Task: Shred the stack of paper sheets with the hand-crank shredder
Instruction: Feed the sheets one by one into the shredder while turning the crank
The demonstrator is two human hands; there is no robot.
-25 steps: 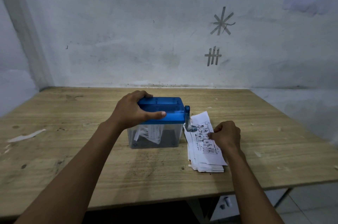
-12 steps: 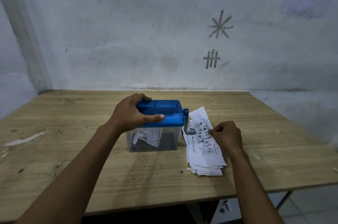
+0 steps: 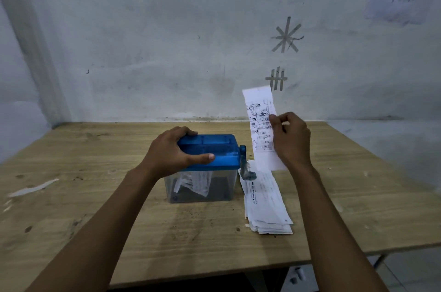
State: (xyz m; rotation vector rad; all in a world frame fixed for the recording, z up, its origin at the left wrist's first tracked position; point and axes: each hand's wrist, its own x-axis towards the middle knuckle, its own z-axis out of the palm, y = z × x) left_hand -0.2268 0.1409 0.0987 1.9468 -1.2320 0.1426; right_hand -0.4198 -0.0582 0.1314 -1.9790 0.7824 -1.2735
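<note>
A small shredder with a blue lid (image 3: 214, 152) and a clear bin (image 3: 222, 188) stands mid-table, paper strips hanging inside. Its blue crank (image 3: 244, 164) points down on the right side. My left hand (image 3: 173, 153) grips the lid's left end, thumb along the front edge. My right hand (image 3: 290, 140) pinches one narrow printed sheet (image 3: 259, 122) and holds it upright in the air, right of the shredder. The stack of paper sheets (image 3: 266, 203) lies flat on the table just right of the bin.
The wooden table (image 3: 119, 220) butts against a grey wall at the back and left. A pale scrap (image 3: 33, 188) lies near the left edge. The table's front edge and right edge drop to a tiled floor.
My right hand has lifted the top sheet off the stack and raised it upright above the table. My left hand has stayed on the shredder lid.
</note>
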